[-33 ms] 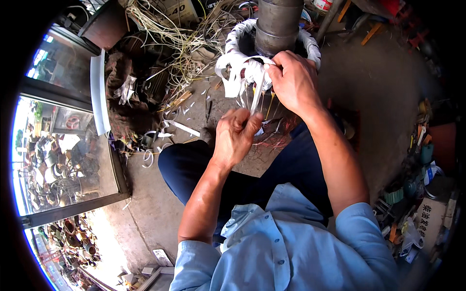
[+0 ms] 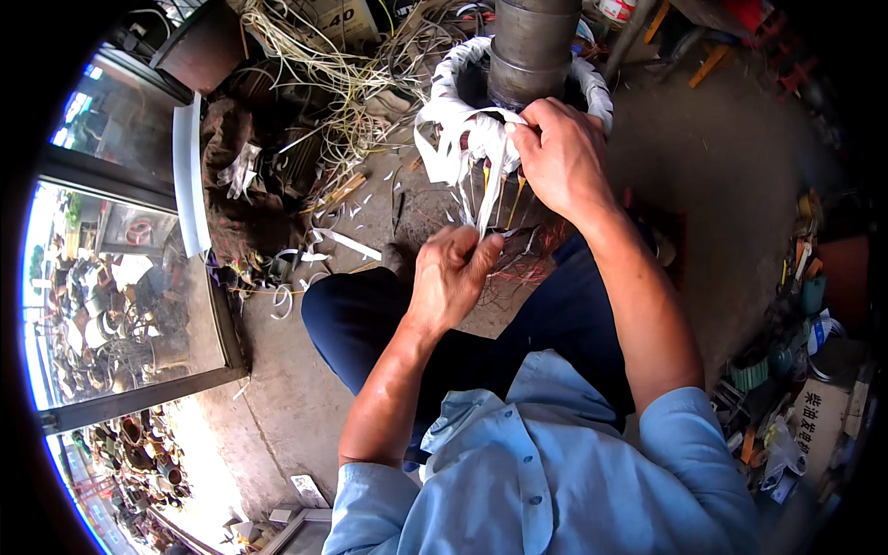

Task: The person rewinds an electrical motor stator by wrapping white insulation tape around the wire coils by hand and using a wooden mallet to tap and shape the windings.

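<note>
A ring (image 2: 448,81) wound in white tape surrounds the foot of a dark metal cylinder (image 2: 529,55). My right hand (image 2: 561,153) is on the ring's near right side, thumb and forefinger pinched on the white tape. Nearer to me, my left hand (image 2: 453,276) is closed round the lower end of a white tape strip (image 2: 493,190), which runs taut down from the ring. A loose loop of tape (image 2: 430,148) hangs at the ring's near left. Below the ring, yellow-sleeved leads (image 2: 515,202) and thin wires dangle.
A tangle of pale wires (image 2: 342,69) lies at the far left, beside a dark bundled cloth (image 2: 231,176). White tape scraps (image 2: 347,242) litter the concrete floor. A glass door (image 2: 129,287) stands at left. Boxes and clutter, including a cardboard box (image 2: 819,416), line the right side.
My left hand has shifted slightly toward me, drawing the tape strip downward. The loose loop at the ring's left has narrowed a little. My right hand has barely moved.
</note>
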Demonstrator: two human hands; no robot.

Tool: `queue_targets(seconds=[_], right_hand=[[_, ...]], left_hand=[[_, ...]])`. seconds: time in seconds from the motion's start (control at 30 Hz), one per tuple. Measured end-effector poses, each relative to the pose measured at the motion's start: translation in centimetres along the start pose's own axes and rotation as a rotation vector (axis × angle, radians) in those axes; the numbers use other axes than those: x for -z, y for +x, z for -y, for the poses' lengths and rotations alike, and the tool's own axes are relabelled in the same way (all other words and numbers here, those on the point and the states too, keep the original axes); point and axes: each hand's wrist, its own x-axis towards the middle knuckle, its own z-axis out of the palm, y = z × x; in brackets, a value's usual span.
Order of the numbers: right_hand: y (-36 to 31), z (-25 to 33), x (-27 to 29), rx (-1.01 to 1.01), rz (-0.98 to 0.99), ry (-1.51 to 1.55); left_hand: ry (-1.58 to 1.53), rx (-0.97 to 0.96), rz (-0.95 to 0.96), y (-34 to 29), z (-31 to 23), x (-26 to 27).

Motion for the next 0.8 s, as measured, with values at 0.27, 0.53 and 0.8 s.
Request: queue_targets(seconds=[0.27,0.53,0.8], right_hand=[[0.4,-0.1,-0.1,-0.004,-0.040,0.004],[0.7,-0.2,0.0,-0.053,0.024,0.035],[0.7,-0.5,0.2,-0.081,0.034,0.036]], left_hand=[[0.028,0.121,0.096,-15.4,3.8,1.6],[-0.742,0.632,-0.005,-23.5,3.1,6.9],[0.448,-0.057,-0.840,-8.5,3.9,5.4]])
